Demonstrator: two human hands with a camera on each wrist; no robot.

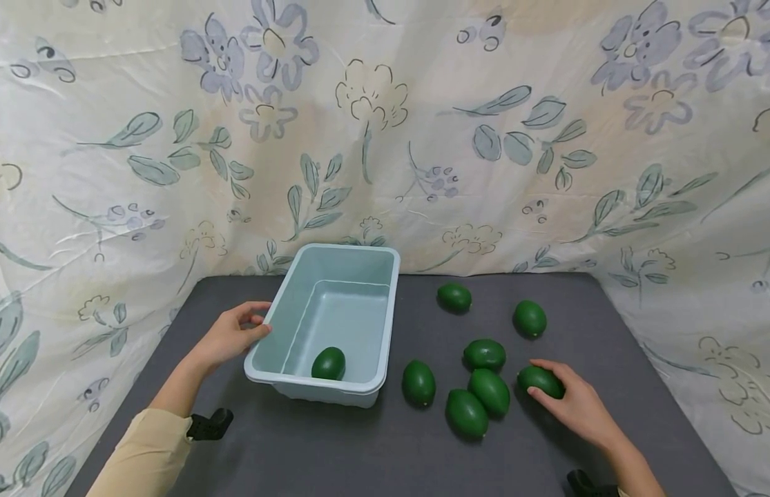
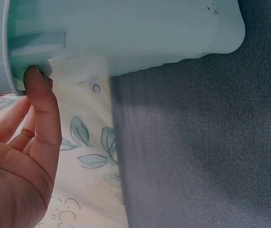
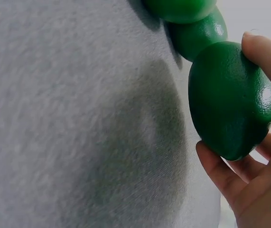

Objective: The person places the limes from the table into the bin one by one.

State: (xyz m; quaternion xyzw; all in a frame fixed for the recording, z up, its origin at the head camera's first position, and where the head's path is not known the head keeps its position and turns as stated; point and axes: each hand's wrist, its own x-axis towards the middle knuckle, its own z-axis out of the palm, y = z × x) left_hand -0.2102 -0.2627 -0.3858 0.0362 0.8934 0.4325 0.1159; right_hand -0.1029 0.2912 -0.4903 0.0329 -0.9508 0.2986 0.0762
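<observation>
My left hand (image 1: 235,333) pinches the left rim of a pale blue plastic basin (image 1: 389,304), its thumb (image 2: 41,102) pressed just under the lip. One green lime (image 1: 329,364) lies inside, at the basin's near end. On the right, my right hand (image 1: 580,402) grips another lime (image 3: 230,102) between thumb and fingertips. In the right wrist view, that lime hangs over the grey cloth with its shadow apart from it. To its left, a cluster of limes (image 1: 489,392) lies close together.
Between basin and cluster sits a single lime (image 1: 418,383). Farther back lie two more, one lime (image 1: 454,298) near the back edge and one lime (image 1: 530,319) to its right. A floral curtain (image 1: 422,207) stands behind the dark grey table (image 1: 310,449).
</observation>
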